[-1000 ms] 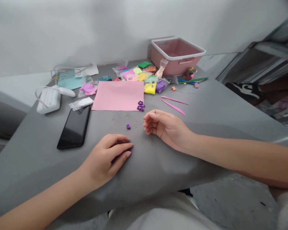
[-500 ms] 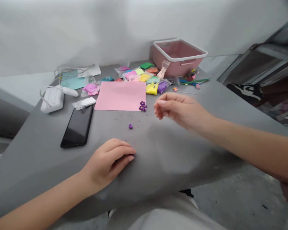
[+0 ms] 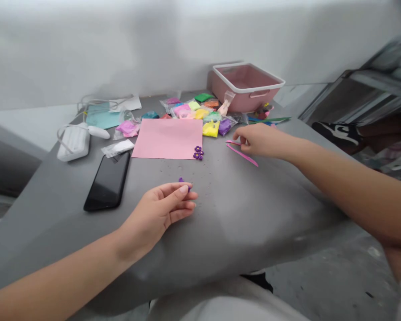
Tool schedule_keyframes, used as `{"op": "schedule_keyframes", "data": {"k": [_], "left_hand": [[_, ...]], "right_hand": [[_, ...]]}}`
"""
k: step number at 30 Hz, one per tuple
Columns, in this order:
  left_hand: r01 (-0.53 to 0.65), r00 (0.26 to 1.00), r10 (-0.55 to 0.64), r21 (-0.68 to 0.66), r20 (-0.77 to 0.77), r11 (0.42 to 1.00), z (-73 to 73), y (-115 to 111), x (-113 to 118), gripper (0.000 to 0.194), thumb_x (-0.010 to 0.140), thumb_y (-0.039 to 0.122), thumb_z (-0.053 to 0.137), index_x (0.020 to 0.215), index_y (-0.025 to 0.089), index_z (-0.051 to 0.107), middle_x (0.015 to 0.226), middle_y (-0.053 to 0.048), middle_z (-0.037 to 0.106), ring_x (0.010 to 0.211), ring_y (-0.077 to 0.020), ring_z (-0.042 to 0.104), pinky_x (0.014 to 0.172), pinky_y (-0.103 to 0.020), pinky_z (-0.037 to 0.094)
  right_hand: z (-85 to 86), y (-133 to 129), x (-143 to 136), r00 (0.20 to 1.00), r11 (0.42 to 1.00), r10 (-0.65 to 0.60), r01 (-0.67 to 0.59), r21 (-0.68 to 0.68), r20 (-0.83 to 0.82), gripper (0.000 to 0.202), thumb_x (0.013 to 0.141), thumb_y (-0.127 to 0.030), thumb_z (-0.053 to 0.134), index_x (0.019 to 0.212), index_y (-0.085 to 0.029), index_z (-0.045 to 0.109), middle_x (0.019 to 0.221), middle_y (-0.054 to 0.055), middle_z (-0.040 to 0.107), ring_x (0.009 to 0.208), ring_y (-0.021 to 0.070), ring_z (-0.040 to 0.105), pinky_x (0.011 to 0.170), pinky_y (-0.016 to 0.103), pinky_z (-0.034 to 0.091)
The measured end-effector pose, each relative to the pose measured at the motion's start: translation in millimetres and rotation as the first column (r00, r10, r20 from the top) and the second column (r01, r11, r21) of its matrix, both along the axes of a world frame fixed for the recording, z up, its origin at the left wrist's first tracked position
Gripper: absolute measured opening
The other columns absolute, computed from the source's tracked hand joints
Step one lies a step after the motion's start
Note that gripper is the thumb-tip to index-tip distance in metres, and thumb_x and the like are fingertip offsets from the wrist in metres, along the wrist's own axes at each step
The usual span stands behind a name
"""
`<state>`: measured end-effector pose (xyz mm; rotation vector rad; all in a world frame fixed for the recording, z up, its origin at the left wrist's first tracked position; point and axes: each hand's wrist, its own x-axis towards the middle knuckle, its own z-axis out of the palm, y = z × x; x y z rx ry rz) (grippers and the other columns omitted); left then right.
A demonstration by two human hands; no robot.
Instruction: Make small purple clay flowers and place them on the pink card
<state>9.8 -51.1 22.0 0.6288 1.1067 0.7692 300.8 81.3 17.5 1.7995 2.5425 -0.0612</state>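
Note:
My left hand [image 3: 167,205] is raised over the near part of the grey table, pinching a small lump of purple clay [image 3: 189,189] between thumb and forefinger. Another purple clay bit [image 3: 181,179] shows just beyond its fingertips. My right hand [image 3: 259,139] reaches down at the right, its curled fingers around the end of a slim pink clay tool [image 3: 233,142]; the fingers hide part of it. A second pink tool [image 3: 243,156] lies beside the thumb. Small purple clay flowers [image 3: 198,153] with yellowish centres sit on the lower right corner of a pink sheet [image 3: 167,138].
Bags of coloured clay [image 3: 210,128] lie behind the sheet, before a pink basket [image 3: 254,96] with a white rim. To the left are a black phone [image 3: 107,183], a white packet [image 3: 117,148] and a white corded device [image 3: 74,142]. Green and blue strips [image 3: 270,120] lie right.
My left hand has lifted off the table and turned, showing the purple lump in its pinch. The right hand has moved right and back, uncovering the pink tools.

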Motion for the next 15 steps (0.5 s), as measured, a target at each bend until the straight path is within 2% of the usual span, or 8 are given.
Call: {"op": "schedule_keyframes", "data": {"k": [3, 6, 8, 10, 13, 15], "left_hand": [[-0.042, 0.998, 0.043, -0.025, 0.043, 0.999, 2.1, 3.0, 3.7, 0.008, 0.085, 0.020, 0.072, 0.091, 0.014, 0.073, 0.087, -0.005, 0.075, 0.068, -0.0078, 0.069, 0.068, -0.017, 0.059], [-0.057, 0.994, 0.061, -0.054, 0.091, 0.997, 5.7, 3.0, 7.4, 0.009, 0.088, 0.020, 0.068, 0.089, 0.013, 0.073, 0.086, -0.006, 0.076, 0.069, -0.0088, 0.070, 0.067, -0.017, 0.059], [-0.068, 0.990, 0.076, -0.073, 0.120, 0.995, 7.3, 3.6, 8.7, 0.012, 0.091, 0.020, 0.064, 0.088, 0.012, 0.073, 0.084, -0.007, 0.076, 0.070, -0.0096, 0.071, 0.067, -0.017, 0.060], [-0.084, 0.986, 0.095, -0.085, 0.139, 0.993, 7.9, 5.4, 8.5, 0.013, 0.091, 0.018, 0.062, 0.088, 0.012, 0.074, 0.083, -0.007, 0.076, 0.070, -0.0102, 0.071, 0.067, -0.018, 0.060], [-0.095, 0.980, 0.108, -0.084, 0.166, 0.992, 6.9, 10.2, 5.9, 0.011, 0.089, 0.018, 0.064, 0.087, 0.012, 0.074, 0.085, -0.008, 0.076, 0.072, -0.0106, 0.072, 0.068, -0.018, 0.060], [-0.096, 0.977, 0.109, -0.078, 0.186, 0.992, 5.7, 13.5, 3.3, 0.011, 0.089, 0.018, 0.064, 0.088, 0.013, 0.074, 0.086, -0.007, 0.077, 0.073, -0.0109, 0.072, 0.069, -0.018, 0.060]], "right_hand": [[-1.6, 4.8, -4.0, 0.999, 0.999, -0.018, 0.020, -0.029, 0.051, 0.035, 0.071, -0.013, 0.061, 0.106, -0.018, 0.066, 0.088, 0.009, 0.071, 0.082, 0.0253, 0.063, 0.063, 0.030, 0.038], [-1.1, 9.7, -5.5, 0.997, 0.998, -0.029, 0.033, -0.050, 0.071, 0.028, 0.070, -0.015, 0.065, 0.098, -0.016, 0.067, 0.081, 0.009, 0.069, 0.078, 0.0255, 0.062, 0.060, 0.030, 0.035], [6.5, 10.3, -6.8, 0.998, 0.999, -0.035, 0.035, 0.000, 0.042, 0.021, 0.070, -0.016, 0.067, 0.091, -0.015, 0.068, 0.077, 0.009, 0.068, 0.074, 0.0238, 0.061, 0.060, 0.030, 0.034], [22.9, 9.6, -8.4, 0.998, 0.992, -0.041, 0.045, 0.120, -0.039, 0.013, 0.072, -0.014, 0.065, 0.084, -0.014, 0.068, 0.076, 0.008, 0.068, 0.072, 0.0204, 0.060, 0.062, 0.030, 0.034], [58.0, 15.7, -8.1, 0.983, 0.956, -0.069, 0.114, 0.272, -0.169, 0.019, 0.082, -0.018, 0.055, 0.093, -0.013, 0.070, 0.082, 0.008, 0.069, 0.078, 0.0164, 0.061, 0.067, 0.029, 0.036], [79.2, 30.9, -3.2, 0.899, 0.848, -0.055, 0.273, 0.455, -0.435, 0.025, 0.081, -0.023, 0.058, 0.095, -0.008, 0.072, 0.082, 0.009, 0.069, 0.080, 0.0157, 0.062, 0.071, 0.029, 0.038]]}}
